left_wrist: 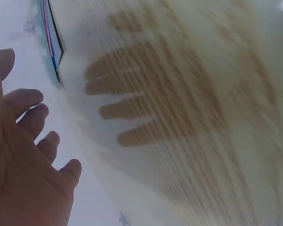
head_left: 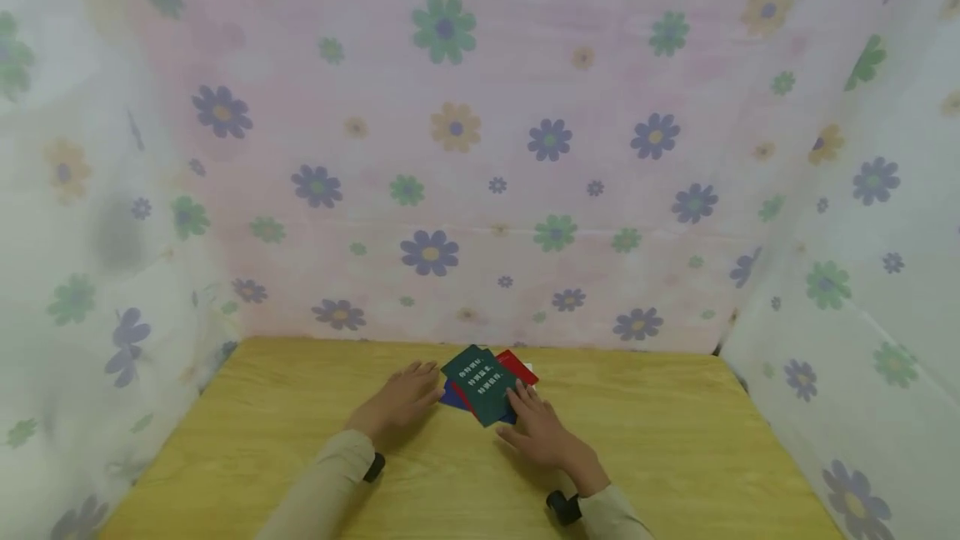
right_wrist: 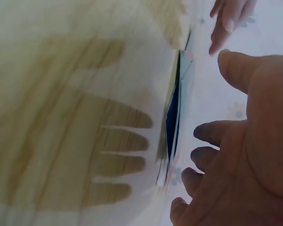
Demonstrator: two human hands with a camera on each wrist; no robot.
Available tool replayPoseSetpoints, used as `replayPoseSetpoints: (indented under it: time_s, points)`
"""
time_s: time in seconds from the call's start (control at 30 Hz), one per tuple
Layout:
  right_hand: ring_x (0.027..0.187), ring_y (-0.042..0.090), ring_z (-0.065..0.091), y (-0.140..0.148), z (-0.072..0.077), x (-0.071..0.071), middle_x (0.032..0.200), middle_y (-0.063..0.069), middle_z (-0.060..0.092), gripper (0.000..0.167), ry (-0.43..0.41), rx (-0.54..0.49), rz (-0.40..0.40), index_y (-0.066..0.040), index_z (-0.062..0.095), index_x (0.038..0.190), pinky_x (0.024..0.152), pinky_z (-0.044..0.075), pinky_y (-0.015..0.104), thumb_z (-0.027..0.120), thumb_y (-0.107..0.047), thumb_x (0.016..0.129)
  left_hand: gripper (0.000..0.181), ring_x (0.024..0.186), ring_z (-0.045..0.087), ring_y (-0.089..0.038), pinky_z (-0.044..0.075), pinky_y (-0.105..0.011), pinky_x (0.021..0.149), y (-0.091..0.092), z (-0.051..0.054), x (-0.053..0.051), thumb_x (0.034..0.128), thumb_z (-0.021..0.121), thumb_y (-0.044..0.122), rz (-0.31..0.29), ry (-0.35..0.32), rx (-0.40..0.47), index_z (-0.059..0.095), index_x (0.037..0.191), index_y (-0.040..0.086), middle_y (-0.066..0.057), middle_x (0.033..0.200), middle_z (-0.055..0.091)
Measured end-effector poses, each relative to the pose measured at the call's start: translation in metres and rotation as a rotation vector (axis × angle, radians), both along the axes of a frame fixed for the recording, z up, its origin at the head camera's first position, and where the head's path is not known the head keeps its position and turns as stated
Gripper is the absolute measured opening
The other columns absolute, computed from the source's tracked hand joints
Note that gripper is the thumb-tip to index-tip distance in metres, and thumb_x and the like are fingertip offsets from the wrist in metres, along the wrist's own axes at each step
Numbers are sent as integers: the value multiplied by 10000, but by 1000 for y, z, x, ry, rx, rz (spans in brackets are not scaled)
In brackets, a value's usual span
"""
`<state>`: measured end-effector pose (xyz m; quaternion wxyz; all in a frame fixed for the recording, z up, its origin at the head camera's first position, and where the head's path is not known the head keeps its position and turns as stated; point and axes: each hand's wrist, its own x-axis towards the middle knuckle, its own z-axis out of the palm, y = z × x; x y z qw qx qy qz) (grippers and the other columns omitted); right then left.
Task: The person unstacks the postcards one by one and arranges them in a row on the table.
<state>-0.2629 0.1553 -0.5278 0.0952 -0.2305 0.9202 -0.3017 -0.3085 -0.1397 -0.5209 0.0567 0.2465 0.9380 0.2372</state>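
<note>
A dark green booklet or card (head_left: 480, 394) with white lettering tops a loose, fanned pile on the table. Beneath it show a red piece (head_left: 519, 363), a blue piece (head_left: 453, 397) and a bit of white. Just left of the pile, my left hand (head_left: 401, 398) hovers with relaxed fingers and holds nothing. My right hand (head_left: 542, 432) is at the pile's right side, its fingertips over the green piece's edge in the head view. In the right wrist view the fingers (right_wrist: 207, 132) look apart from the pile, which appears edge-on. Whether any fingertip touches it, I cannot tell.
The yellow wood-grain table (head_left: 660, 440) has a glossy surface that mirrors both hands. Flower-printed sheets (head_left: 495, 148) hang behind it and along both sides. A black wrist strap or camera (head_left: 564, 507) sits at the right wrist, another (head_left: 374, 467) at the left.
</note>
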Motion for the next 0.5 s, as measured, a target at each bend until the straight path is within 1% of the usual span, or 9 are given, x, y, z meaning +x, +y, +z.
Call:
replayPoseSetpoints:
  time_s: [0.13, 0.2, 0.27, 0.43, 0.5]
  points:
    - [1539, 483, 123, -4, -4, -7, 1654, 290, 179, 706, -5, 29, 12, 66, 301, 1561, 1199, 119, 717, 502, -392, 1064, 565, 1527, 211, -459, 184, -625, 1235, 11, -2, -8, 1094, 429, 350, 18, -26, -14, 409, 1537, -1, -192, 1626, 345]
    - [1543, 475, 120, -5, -5, -10, 1655, 283, 187, 691, -14, 33, 16, 52, 317, 1560, 1204, 113, 710, 494, -397, 1066, 550, 1521, 222, -465, 181, -627, 1235, 14, -2, -9, 1089, 451, 337, 23, -35, -4, 442, 1516, -10, -198, 1607, 378]
    - [1544, 473, 117, -5, -6, -11, 1654, 283, 190, 677, -19, 36, 17, 37, 335, 1560, 1207, 110, 706, 490, -400, 1067, 543, 1521, 233, -455, 177, -619, 1239, 17, 0, -9, 1083, 466, 341, 31, -46, -19, 465, 1504, -3, -191, 1595, 402]
    - [1537, 491, 124, -3, -6, -15, 1645, 306, 191, 664, -19, 57, -16, -7, 374, 1557, 1214, 116, 693, 519, -410, 1050, 536, 1504, 280, -454, 202, -611, 1235, 20, 4, -3, 1064, 517, 354, 12, -47, -77, 508, 1479, 14, -199, 1552, 463]
    - [1530, 509, 122, 0, -6, -17, 1640, 314, 194, 658, -18, 62, -30, -19, 387, 1555, 1215, 122, 689, 537, -406, 1043, 538, 1499, 290, -455, 209, -606, 1235, 21, 5, 2, 1058, 532, 357, 11, -47, -79, 510, 1478, 21, -218, 1544, 465]
